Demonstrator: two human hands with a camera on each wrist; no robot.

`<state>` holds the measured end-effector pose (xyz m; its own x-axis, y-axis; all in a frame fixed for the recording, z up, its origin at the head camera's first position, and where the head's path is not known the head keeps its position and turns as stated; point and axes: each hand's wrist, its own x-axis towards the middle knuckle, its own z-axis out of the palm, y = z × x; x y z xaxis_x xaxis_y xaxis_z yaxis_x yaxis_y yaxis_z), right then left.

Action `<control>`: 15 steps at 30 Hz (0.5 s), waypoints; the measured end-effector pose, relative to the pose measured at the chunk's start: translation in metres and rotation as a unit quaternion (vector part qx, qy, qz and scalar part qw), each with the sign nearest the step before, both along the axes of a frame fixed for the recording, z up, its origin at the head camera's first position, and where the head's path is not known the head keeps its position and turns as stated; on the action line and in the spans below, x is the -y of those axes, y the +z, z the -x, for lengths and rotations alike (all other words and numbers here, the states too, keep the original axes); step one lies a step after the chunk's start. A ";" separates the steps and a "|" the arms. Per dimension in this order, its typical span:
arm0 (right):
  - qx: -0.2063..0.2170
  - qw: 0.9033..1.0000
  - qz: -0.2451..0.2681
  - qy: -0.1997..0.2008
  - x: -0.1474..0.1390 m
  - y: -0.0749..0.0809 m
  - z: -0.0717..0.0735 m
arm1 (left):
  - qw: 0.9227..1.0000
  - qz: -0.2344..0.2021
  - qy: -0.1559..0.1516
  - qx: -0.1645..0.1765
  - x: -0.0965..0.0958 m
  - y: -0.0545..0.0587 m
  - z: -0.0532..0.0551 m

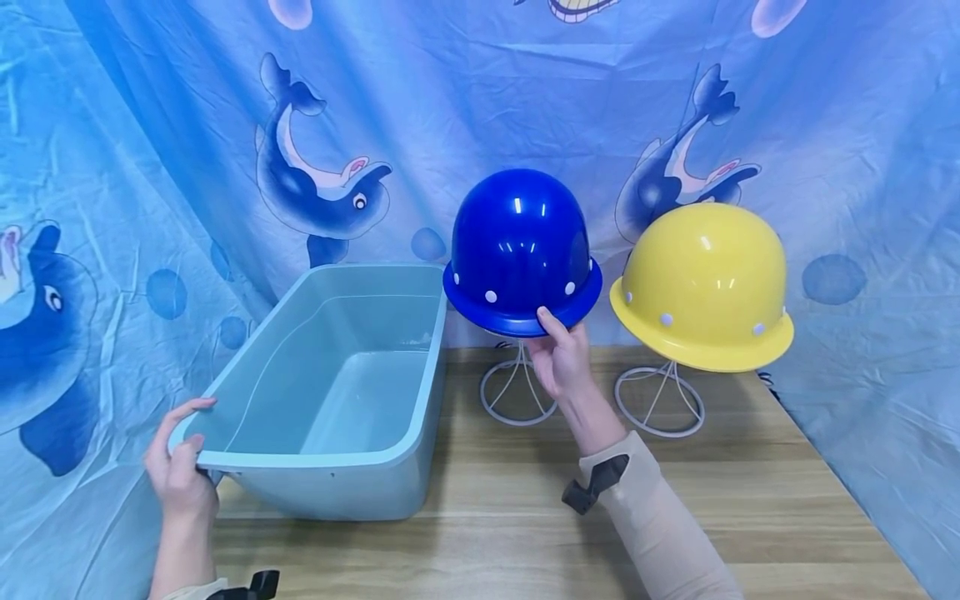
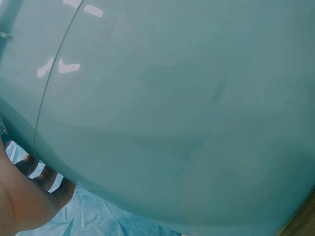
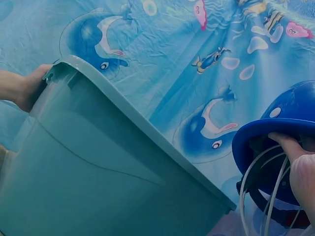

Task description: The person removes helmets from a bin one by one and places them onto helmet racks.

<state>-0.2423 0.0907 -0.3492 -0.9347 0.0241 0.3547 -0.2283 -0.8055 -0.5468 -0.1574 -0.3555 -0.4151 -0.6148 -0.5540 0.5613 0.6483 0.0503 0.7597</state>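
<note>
A blue hard hat (image 1: 517, 242) sits over a white wire stand (image 1: 517, 417) on the table. My right hand (image 1: 561, 358) grips its front brim, thumb on top and the other fingers underneath, mostly hidden. In the right wrist view the wires of the stand show beneath the blue hard hat (image 3: 295, 105). To the left is a light teal plastic bin (image 1: 431, 400), with nothing visible inside. At its near left corner my left hand (image 1: 180, 467) holds the rim. The left wrist view shows mostly the wall of the bin (image 2: 172, 113), with the left hand (image 2: 29, 201) at the lower left.
A yellow hard hat (image 1: 708, 287) rests on another white wire stand (image 1: 660, 432) to the right. Behind the wooden table (image 1: 510, 542) hangs a blue curtain (image 1: 480, 108) with cartoon dolphins. The table's right edge slants toward the lower right.
</note>
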 end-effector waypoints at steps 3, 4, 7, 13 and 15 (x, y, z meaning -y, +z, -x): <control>0.011 1.000 0.001 -0.001 0.001 -0.003 -0.001 | 1.000 -0.005 0.001 0.002 0.000 0.000 0.000; 0.015 1.000 0.002 -0.002 0.001 -0.004 -0.001 | 1.000 -0.005 0.003 0.003 0.000 0.000 0.000; 0.025 1.000 0.009 -0.003 0.001 -0.007 -0.002 | 1.000 -0.005 0.005 0.006 0.000 0.000 0.000; 0.031 0.999 0.015 0.003 0.001 -0.016 -0.003 | 1.000 0.000 0.011 0.013 -0.001 0.000 0.000; 0.029 0.999 0.014 0.007 0.002 -0.020 -0.004 | 1.000 -0.001 0.010 0.010 -0.001 0.000 0.000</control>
